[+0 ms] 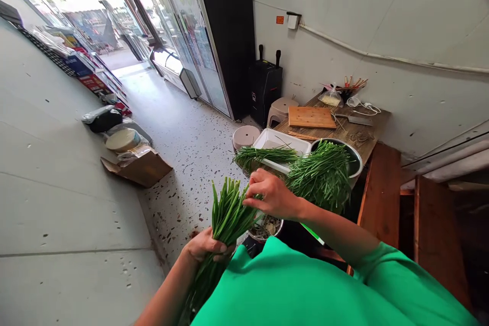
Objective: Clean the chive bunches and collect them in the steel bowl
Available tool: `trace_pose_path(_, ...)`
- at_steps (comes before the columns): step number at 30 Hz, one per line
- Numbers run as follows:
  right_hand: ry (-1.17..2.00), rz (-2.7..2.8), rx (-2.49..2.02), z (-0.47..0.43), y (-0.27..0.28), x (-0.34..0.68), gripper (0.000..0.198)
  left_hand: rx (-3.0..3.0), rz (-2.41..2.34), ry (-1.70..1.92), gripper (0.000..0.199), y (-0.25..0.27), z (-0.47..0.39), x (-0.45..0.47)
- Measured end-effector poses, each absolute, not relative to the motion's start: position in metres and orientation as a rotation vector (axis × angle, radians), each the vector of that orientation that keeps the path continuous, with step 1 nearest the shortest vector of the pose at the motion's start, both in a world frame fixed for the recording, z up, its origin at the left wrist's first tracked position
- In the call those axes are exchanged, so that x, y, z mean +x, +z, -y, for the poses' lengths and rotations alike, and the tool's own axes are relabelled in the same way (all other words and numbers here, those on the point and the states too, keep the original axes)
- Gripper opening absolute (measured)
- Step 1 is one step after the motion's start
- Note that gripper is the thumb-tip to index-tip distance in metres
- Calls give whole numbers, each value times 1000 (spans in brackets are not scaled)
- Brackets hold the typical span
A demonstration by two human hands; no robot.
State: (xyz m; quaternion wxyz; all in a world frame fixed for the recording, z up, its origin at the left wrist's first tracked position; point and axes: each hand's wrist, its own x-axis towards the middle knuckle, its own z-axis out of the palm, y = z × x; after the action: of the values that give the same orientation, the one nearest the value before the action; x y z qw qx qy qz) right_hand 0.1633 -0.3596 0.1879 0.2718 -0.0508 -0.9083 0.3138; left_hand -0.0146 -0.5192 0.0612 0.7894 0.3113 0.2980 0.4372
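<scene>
A thick bunch of garlic chives (229, 214) is wrapped in my left hand (208, 245), cut ends pointing up and leaves hanging below the fist. Against the right edge of that bunch, my right hand (267, 193) has its fingers pinched together; whatever lies between the fingertips is hidden. Beneath the right hand stands a bucket (267, 228) with trimmings and dirt in it. More garlic chives (321, 170) lie heaped over a metal basin (357, 160) on the right. Another pile of chives (267, 154) rests across a white tray (282, 137).
On the wooden table (359, 135) are a cutting board (311, 117), a cleaver (359, 120) and a plastic bag (331, 97). Stools (246, 135) and a black speaker (265, 86) stand behind. A wooden bench (382, 198) is at right, a cardboard box (147, 170) at left.
</scene>
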Motion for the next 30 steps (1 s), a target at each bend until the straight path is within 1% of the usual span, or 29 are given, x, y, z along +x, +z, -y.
trace_pose_path(2,954,2376,-204,358,182,160,37,662,-632,918,21,61,518,-13)
trace_pose_path(5,1225,2041,-503,347,179,161,44,652,-616,901,22,58,519,-11)
trace_pose_path(7,1323,1871,-627,342,183,164,50,649,-610,903,23,56,520,-11)
trace_pose_path(8,1332,1870,-618,341,185,167,52,650,-605,906,24,54,521,-11)
trace_pose_path(10,1265,2018,-501,345,190,171,51,654,-589,917,26,52,521,-12)
trace_pose_path(13,1012,2268,-304,358,192,172,29,667,-550,931,27,49,521,-13)
trace_pose_path(16,876,2347,-211,366,189,169,17,681,-517,920,23,48,520,-14)
trace_pose_path(19,886,2265,-315,364,187,167,30,694,-519,901,16,48,521,-14)
trace_pose_path(21,883,2168,-416,360,189,170,34,682,-523,900,16,48,522,-14)
trace_pose_path(24,874,2223,-336,359,194,174,35,674,-526,914,19,52,523,-14)
trace_pose_path(27,732,2404,-205,364,191,171,32,699,-542,908,21,56,523,-14)
trace_pose_path(30,633,2425,-224,372,181,163,34,721,-561,918,21,53,523,-15)
